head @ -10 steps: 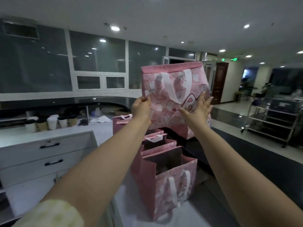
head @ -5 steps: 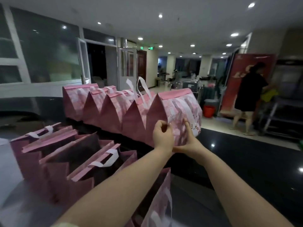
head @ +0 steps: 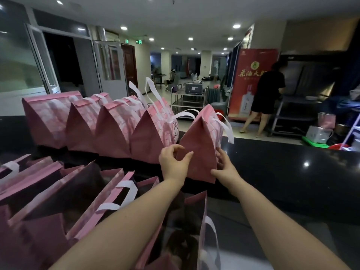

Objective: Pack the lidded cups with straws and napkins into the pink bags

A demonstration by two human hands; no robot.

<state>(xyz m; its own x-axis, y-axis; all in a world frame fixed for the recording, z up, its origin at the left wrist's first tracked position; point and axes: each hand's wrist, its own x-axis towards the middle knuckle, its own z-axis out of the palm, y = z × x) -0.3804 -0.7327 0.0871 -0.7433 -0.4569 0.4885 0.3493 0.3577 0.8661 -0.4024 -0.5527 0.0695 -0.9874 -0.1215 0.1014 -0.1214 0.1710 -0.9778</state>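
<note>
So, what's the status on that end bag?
Left hand pinches folded pink paper bag at its left edge; right hand grips its right side. Bag ends row of closed pink bags on black counter. Nothing in the way.

Dim overall, lit by small recessed ceiling lights [head: 236, 26] across the upper frame. Pinpoint glare on the glossy black counter [head: 282, 172] at right. Deep shadow inside the open bags [head: 81, 184], lower left. Soft blur throughout; wide-angle bending at the edges.

Black counter [head: 282, 172] right of the end bag [head: 198, 152]: open passage. Left blocked by closed-bag row [head: 109, 131]; near left crowded with standing open bags [head: 58, 191].
</note>
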